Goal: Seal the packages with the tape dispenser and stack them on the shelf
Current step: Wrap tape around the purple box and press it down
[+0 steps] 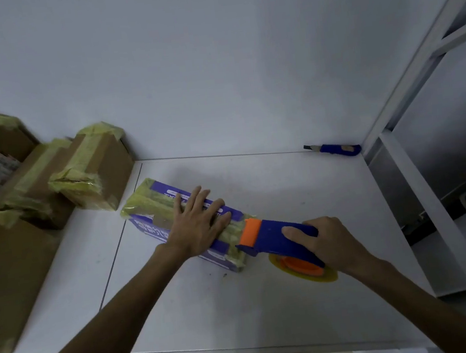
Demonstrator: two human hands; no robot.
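White table [243, 316] against a bare wall, dimly lit. On it, flat beneath the left hand [198, 224]: box [144, 226], already banded in yellowish tape. Pinned by straight, spread fingers. Just right of that palm, dispenser [280, 233] nosed onto the box end, handle wrapped by the right hand [330, 240]. Probably best: press down firmly to stop any sliding, draw the tape at a low angle, smooth behind it, then tilt to cut cleanly. Left of the pinning hand, taped cartons [94, 178]; beyond the right grip, knife [337, 149] and shelf [432, 210].
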